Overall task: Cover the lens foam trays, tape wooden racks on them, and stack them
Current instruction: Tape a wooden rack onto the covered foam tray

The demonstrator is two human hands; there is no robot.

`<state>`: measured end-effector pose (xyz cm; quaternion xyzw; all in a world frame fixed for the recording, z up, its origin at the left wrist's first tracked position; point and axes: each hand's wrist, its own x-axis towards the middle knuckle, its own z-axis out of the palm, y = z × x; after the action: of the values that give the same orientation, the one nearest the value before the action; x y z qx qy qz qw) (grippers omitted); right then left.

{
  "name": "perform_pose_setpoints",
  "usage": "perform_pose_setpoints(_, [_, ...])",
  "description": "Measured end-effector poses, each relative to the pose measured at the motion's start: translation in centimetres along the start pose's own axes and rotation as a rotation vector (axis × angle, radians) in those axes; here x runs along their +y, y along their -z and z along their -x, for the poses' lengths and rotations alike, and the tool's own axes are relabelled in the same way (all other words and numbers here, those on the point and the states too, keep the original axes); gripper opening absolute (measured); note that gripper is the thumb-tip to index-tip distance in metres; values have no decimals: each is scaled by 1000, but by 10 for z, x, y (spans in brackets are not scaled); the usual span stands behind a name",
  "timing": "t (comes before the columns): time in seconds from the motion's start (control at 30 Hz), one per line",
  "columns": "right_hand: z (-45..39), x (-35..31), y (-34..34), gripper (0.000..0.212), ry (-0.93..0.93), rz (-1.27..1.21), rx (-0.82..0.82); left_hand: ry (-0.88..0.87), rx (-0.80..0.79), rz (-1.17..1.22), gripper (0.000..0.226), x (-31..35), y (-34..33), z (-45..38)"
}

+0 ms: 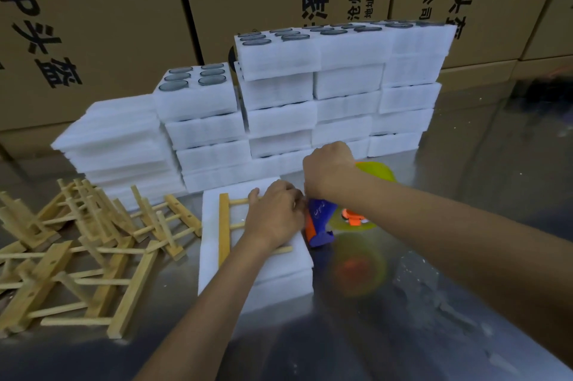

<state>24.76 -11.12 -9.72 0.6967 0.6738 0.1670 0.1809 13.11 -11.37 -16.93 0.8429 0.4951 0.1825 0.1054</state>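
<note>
Progress, as I judge it: one tray in hand is covered with its rack on and taping is under way; many trays at the back lie open, nothing taped is stacked that I can see.

- Near left: loose wooden racks (77, 253), pale square bars joined by round dowels, heaped in a tangle on the metal table (465, 225).
- Far left: flat foam sheets (114, 138), white, soft, fibrous-edged, in a pile.
- Centre far: foam trays (310, 107) in stacked blocks; top ones show round dark lenses (178, 78) in sockets, uncovered.
- Centre near: covered tray (263, 281), thick white slab, one rack (224, 225) lying on top.
- My left hand (274, 216) presses down on that rack, fingers curled over a dowel.
- My right hand (328, 169) grips the tape dispenser (319, 222), blue plastic with a yellow-green roll, touching the tray's right edge.
- Behind: brown cardboard boxes (108, 23), printed.
</note>
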Motion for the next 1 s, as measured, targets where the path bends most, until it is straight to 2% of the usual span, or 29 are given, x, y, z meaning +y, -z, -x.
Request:
perform_pose_setpoints(0.1, [2,38,-11,31,-120,-222,-45,-5,-45,-36,36,1,0,-1])
perform_pose_setpoints(0.2, [12,86,-32,39,-302,-491,-138,45,-168,-42,42,1,2,-1])
perform_pose_setpoints(0.27, [21,109,-52,47,-422,-618,-127,50,-234,-85,44,5,4,0])
perform_pose_setpoints(0.37, [34,120,-75,58,-613,-710,86,84,-291,-38,50,7,12,-6])
perform_pose_setpoints(0.4, [39,119,-79,65,-676,-723,173,118,-291,78,52,7,17,-10])
perform_pose_setpoints(0.47, [46,110,-86,74,-743,-719,309,207,-243,463,51,7,31,-16])
perform_pose_setpoints(0.53, [53,97,-96,73,-728,-683,381,284,-105,766,46,4,47,-14])
perform_pose_setpoints(0.57, [57,89,-102,70,-706,-657,396,305,-37,810,45,0,53,-11])
perform_pose_setpoints(0.63, [66,74,-114,63,-626,-594,415,275,41,708,43,-12,65,1])
perform_pose_setpoints(0.73, [76,56,-129,55,-514,-539,486,231,75,441,41,-34,72,26])
perform_pose_setpoints(0.83, [78,57,-125,53,-538,-556,433,242,11,248,47,-48,61,49])
perform_pose_setpoints(0.9, [80,54,-114,48,-591,-507,467,260,-34,232,51,-48,53,60])
perform_pose_setpoints(0.97, [86,36,-96,38,-489,-664,613,267,-34,249,52,-47,47,64])
perform_pose_setpoints(1.0, [88,20,-85,37,-370,-846,614,271,-25,248,52,-47,45,64])
